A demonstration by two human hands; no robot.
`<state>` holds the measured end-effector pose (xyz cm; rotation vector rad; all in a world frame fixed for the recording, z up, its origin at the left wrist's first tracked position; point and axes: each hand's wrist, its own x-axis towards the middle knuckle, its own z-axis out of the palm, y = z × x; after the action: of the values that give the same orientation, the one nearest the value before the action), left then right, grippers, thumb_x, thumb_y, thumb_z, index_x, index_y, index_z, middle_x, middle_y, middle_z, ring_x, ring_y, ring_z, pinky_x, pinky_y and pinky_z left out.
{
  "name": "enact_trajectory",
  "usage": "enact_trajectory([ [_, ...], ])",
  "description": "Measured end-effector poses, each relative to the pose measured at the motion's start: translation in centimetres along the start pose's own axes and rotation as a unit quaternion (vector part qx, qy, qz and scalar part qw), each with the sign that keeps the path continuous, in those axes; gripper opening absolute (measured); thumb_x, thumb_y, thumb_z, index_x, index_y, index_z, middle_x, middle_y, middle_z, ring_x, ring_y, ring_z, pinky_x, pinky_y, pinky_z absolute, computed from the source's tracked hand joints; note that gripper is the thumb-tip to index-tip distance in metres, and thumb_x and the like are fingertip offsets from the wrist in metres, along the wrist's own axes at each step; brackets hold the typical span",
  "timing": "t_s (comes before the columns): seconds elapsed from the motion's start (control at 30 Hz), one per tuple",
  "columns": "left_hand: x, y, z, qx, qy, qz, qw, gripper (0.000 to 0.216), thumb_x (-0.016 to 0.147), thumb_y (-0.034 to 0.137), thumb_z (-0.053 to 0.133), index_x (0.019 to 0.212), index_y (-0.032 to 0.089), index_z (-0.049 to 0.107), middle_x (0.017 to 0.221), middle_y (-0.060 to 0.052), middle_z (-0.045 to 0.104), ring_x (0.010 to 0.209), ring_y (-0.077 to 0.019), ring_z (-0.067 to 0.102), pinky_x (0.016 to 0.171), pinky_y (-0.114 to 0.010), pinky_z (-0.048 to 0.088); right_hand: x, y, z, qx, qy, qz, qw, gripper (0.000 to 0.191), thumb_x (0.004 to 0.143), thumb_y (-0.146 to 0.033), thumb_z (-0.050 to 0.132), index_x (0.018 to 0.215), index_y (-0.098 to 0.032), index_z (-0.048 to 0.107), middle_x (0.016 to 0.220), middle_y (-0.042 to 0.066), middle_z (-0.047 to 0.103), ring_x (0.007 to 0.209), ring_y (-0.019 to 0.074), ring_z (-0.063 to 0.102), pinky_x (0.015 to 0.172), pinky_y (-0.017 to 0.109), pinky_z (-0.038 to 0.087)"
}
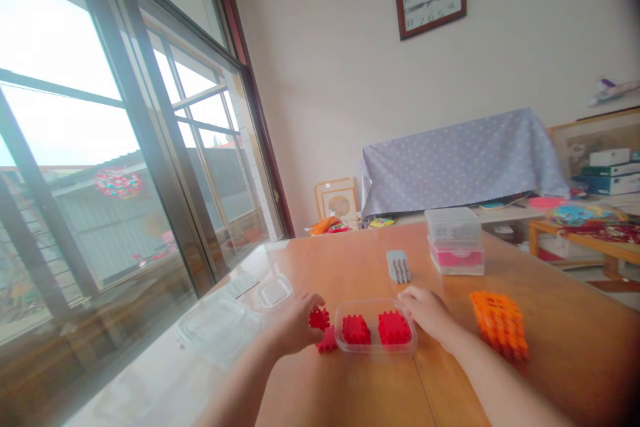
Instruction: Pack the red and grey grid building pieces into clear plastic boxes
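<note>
My left hand (299, 321) curls its thumb and fingers around a red notched foam-like block (319, 318). Just below that, a second red notched block (327, 339) is beside the clear plastic container (376, 349). Inside the container sit two stacks of red notched pieces, a left stack (354, 329) and a right stack (394, 327). At the container's right side, my right hand (427, 312) has its closed fingers on the rim; the fingertips are partly hidden.
Beyond the container stands a grey notched stack (399, 267). Lidded clear boxes (456, 241) are at the back right, an orange notched stack (500, 325) at the right. Clear lids or trays (220, 328) and a smaller clear lid (275, 291) lie left, near the window.
</note>
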<state>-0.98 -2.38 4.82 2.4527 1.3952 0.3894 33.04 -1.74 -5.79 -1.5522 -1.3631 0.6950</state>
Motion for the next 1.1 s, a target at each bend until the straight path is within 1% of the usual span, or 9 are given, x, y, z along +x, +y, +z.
enact_trajectory([
  [0.17,0.8,3.2,-0.8,-0.021,0.032,0.052,0.998,0.052,0.070,0.018,0.068,0.121,0.022,0.057,0.116,-0.007,0.063,0.097,-0.0201,0.060,0.087,-0.030,0.050,0.3,0.3,0.1,0.000,0.000,-0.004,1.000,0.031,0.085,-0.045,0.052,0.068,-0.021,0.060,0.062,0.001,0.067,0.060,0.0165,0.060,0.057,0.025,0.038],
  [0.27,1.5,5.6,-0.4,-0.007,0.010,0.083,0.996,0.049,0.069,0.020,0.069,0.117,0.023,0.061,0.114,-0.006,0.063,0.096,-0.0207,0.061,0.086,-0.030,0.050,0.4,0.4,0.1,-0.005,0.002,-0.005,1.000,0.032,0.086,-0.045,0.051,0.068,-0.021,0.060,0.061,0.001,0.066,0.060,0.0162,0.060,0.057,0.025,0.038],
  [0.37,2.1,6.9,0.2,0.031,-0.020,0.088,0.995,0.048,0.065,0.026,0.074,0.112,0.025,0.065,0.111,-0.006,0.065,0.102,-0.0257,0.059,0.086,-0.033,0.049,0.3,0.4,0.1,-0.008,0.004,-0.010,1.000,0.032,0.087,-0.045,0.050,0.068,-0.021,0.060,0.061,0.001,0.066,0.059,0.0161,0.059,0.057,0.025,0.038],
  [0.5,2.3,7.1,0.3,0.064,-0.059,0.061,0.994,0.049,0.062,0.033,0.078,0.109,0.026,0.067,0.108,-0.006,0.067,0.106,-0.0312,0.057,0.088,-0.039,0.049,0.1,0.4,0.1,-0.006,0.005,-0.018,1.000,0.032,0.088,-0.045,0.048,0.070,-0.021,0.060,0.063,0.001,0.067,0.059,0.0161,0.060,0.055,0.025,0.036],
  [0.6,2.2,7.1,-0.2,0.072,-0.063,0.050,0.994,0.051,0.061,0.036,0.079,0.110,0.027,0.068,0.109,-0.006,0.067,0.108,-0.0331,0.056,0.088,-0.041,0.048,0.0,0.3,0.1,-0.007,0.007,-0.019,1.000,0.033,0.088,-0.045,0.048,0.069,-0.021,0.060,0.063,0.001,0.067,0.059,0.0159,0.059,0.055,0.025,0.036],
  [0.7,2.0,7.5,-0.5,0.079,-0.061,0.058,0.993,0.046,0.064,0.032,0.074,0.109,0.028,0.069,0.108,-0.006,0.068,0.107,-0.0328,0.056,0.088,-0.041,0.048,0.0,0.2,0.1,-0.009,0.007,-0.020,1.000,0.033,0.088,-0.045,0.048,0.069,-0.021,0.060,0.063,0.000,0.067,0.060,0.0155,0.059,0.056,0.025,0.035],
  [0.87,1.5,8.5,-0.2,0.085,-0.060,0.099,0.990,0.035,0.073,0.018,0.057,0.101,0.031,0.073,0.105,-0.003,0.072,0.105,-0.0298,0.057,0.092,-0.042,0.044,-0.1,0.0,-0.1,-0.018,0.006,-0.026,0.999,0.032,0.088,-0.043,0.048,0.067,-0.021,0.059,0.062,0.000,0.066,0.058,0.0146,0.056,0.056,0.025,0.034],
  [0.97,1.1,9.0,-0.1,0.107,-0.068,0.115,0.985,0.035,0.075,0.017,0.054,0.097,0.033,0.075,0.104,-0.002,0.072,0.105,-0.0291,0.056,0.092,-0.043,0.041,-0.1,-0.1,-0.1,-0.023,0.005,-0.028,0.999,0.032,0.088,-0.042,0.048,0.066,-0.021,0.059,0.062,0.000,0.066,0.058,0.0143,0.055,0.056,0.024,0.033],
  [1.1,0.9,9.3,-0.3,0.145,-0.068,0.103,0.982,0.033,0.077,0.019,0.050,0.094,0.032,0.076,0.105,-0.003,0.072,0.105,-0.0289,0.055,0.091,-0.044,0.040,-0.2,-0.3,-0.2,-0.023,0.004,-0.026,0.999,0.032,0.088,-0.041,0.049,0.066,-0.020,0.059,0.062,0.000,0.066,0.059,0.0141,0.055,0.056,0.024,0.033],
])
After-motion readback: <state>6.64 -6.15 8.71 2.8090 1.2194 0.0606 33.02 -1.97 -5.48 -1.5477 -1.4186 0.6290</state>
